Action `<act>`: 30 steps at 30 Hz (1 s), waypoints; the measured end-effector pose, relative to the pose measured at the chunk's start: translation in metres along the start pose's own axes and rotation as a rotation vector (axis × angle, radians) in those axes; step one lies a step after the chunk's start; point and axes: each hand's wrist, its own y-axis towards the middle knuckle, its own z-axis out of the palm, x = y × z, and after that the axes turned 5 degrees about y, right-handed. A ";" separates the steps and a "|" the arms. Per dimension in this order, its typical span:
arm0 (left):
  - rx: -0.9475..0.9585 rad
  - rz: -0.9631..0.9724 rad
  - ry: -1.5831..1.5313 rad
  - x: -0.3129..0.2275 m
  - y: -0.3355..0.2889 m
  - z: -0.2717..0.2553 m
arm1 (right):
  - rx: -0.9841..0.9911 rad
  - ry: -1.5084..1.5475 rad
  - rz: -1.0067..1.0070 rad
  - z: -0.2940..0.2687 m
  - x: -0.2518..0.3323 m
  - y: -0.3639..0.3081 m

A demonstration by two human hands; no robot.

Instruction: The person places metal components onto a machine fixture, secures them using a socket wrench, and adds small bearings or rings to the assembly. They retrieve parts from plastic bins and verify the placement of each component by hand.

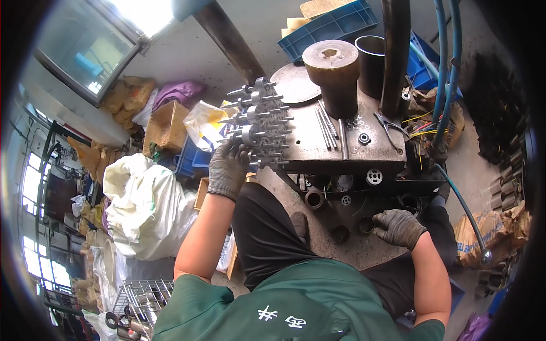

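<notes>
My left hand (226,170), in a grey work glove, reaches up to the near left end of a stack of metal rotors on shafts (259,125). Its fingers are stretched and a little apart, with the tips against the lowest rotors. The stack stands at the left edge of a steel press table (364,153), shafts pointing out to both sides. My right hand (400,229), gloved too, hovers low by my right knee. Its fingers are curled in, and nothing shows between them.
On the table are a thick steel column (331,79), thin rods (325,128), pliers (391,129) and a small bearing (364,138). Beneath lie rings and a round slotted part (374,177). A lever with a ball knob (485,257) juts out right. A white sack (145,207) stands left.
</notes>
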 end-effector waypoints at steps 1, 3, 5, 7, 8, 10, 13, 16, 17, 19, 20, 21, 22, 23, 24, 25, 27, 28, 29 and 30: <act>-0.016 0.014 0.074 -0.001 -0.005 -0.003 | -0.005 0.000 -0.009 0.002 -0.001 0.000; -0.068 0.224 0.216 0.004 -0.020 -0.005 | -0.009 -0.004 -0.014 0.005 -0.002 0.000; -0.112 0.581 0.526 0.005 -0.035 0.007 | -0.005 -0.008 -0.022 0.006 -0.001 0.002; 0.072 1.278 1.209 -0.001 -0.028 0.007 | -0.015 -0.008 -0.024 0.007 -0.003 0.001; 0.121 1.660 1.684 -0.010 -0.037 0.027 | -0.018 -0.010 -0.022 0.006 -0.004 -0.001; 0.372 1.746 2.199 -0.019 -0.030 0.033 | -0.015 -0.013 -0.031 0.006 -0.002 0.000; 0.614 1.741 2.390 -0.036 -0.003 0.033 | -0.004 -0.015 -0.058 0.003 0.002 0.003; 0.884 1.822 2.310 -0.046 0.023 0.039 | 0.014 -0.016 -0.036 0.003 0.003 0.003; 0.903 1.797 2.253 -0.044 0.026 0.044 | 0.020 -0.018 -0.026 0.003 0.001 0.004; 1.000 1.735 2.251 -0.045 0.027 0.052 | 0.045 -0.009 0.009 0.001 0.001 0.004; 1.012 1.668 2.262 -0.044 0.025 0.057 | 0.050 -0.004 0.016 0.001 0.000 0.003; 1.077 1.622 2.283 -0.046 0.023 0.063 | 0.055 0.000 0.021 0.001 -0.001 0.003; 1.089 1.617 2.277 -0.045 0.015 0.072 | 0.062 0.004 0.024 0.001 -0.001 0.003; 1.111 1.599 2.248 -0.045 0.018 0.074 | 0.081 -0.007 0.039 0.001 -0.001 0.003; 1.133 1.580 2.220 -0.047 0.021 0.074 | 0.086 0.001 0.040 0.001 -0.001 0.004; 1.034 1.484 2.139 -0.043 0.023 0.074 | 0.088 0.009 0.041 0.002 -0.001 0.004; 1.108 1.654 2.133 -0.045 0.022 0.077 | 0.083 0.020 0.040 0.002 -0.001 0.005; 1.094 1.678 2.149 -0.045 0.021 0.077 | 0.079 0.027 0.042 0.003 -0.001 0.006; 1.071 1.581 2.361 -0.045 0.017 0.076 | 0.076 0.033 0.044 0.004 -0.002 0.006; 1.032 1.576 2.410 -0.043 0.012 0.076 | 0.073 0.040 0.046 0.004 -0.002 0.007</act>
